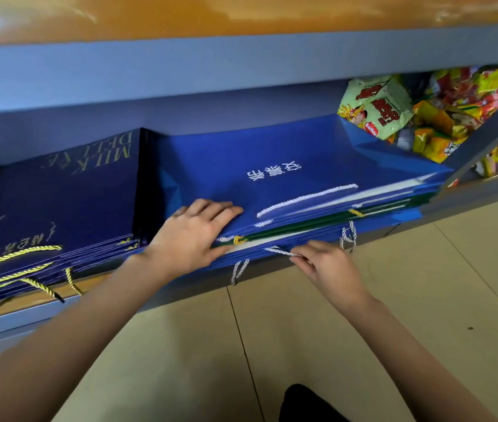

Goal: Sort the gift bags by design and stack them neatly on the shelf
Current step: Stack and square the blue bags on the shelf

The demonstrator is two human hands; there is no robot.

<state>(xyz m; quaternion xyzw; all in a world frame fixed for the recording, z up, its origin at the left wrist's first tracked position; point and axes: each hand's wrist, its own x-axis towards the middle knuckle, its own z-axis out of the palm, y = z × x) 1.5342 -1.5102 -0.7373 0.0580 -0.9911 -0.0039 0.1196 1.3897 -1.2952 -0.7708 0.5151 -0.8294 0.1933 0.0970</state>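
The person is crouching at a low grey-blue metal shelf [241, 60] with a wooden board. Their left hand [194, 236] is lying flat, fingers straight, pressing on the front corner of a stack of flat bright blue paper gift bags with white rope handles [296, 175], a green bag showing among the layers. Their right hand [325, 263] is pinching a white twisted rope handle [281, 251] sticking out from the stack's front edge. Just beside it on the left is lying a second stack of dark navy gift bags with gold lettering and yellow cords [68, 196]. Colourful snack packets [424, 111] are piled behind on the right.
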